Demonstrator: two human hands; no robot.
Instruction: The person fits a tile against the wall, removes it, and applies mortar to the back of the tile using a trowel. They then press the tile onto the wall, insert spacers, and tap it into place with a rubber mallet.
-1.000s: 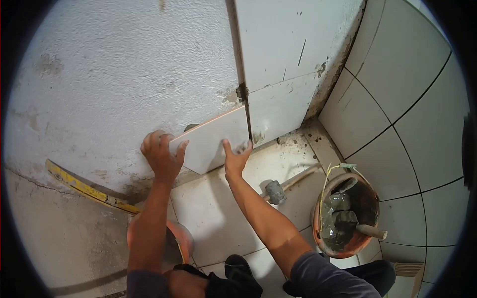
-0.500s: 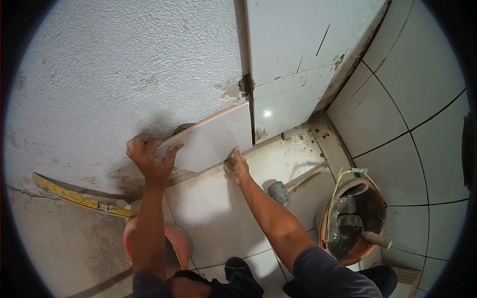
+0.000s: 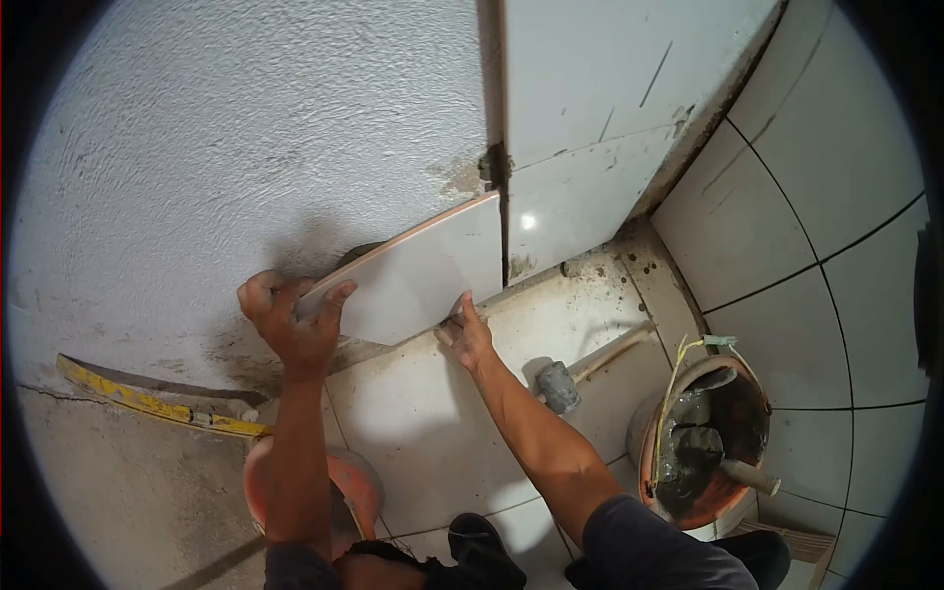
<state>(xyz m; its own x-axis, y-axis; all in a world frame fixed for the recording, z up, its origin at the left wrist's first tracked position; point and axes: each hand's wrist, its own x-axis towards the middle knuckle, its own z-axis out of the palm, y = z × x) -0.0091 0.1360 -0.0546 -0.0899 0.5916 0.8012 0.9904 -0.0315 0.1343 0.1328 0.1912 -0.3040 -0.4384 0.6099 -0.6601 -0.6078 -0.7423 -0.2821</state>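
Observation:
A white wall tile with an orange-brown edge stands tilted against the lower part of the rough white wall. Its right side is close beside the tiles fitted on the wall. My left hand grips the tile's left end, thumb on the front face and fingers behind. At the bottom edge, my right hand holds it with the thumb up on the face and fingers underneath. Grey mortar shows behind the tile's top edge; the rest of its back is hidden.
A mallet lies on the floor tiles. To the right stands a bucket with grey mix and a trowel in it. A yellow spirit level leans at the left, near an orange container.
The view has shifted slightly. Both hands keep hold of the tile, and its right end now sits a little nearer the fitted tiles.

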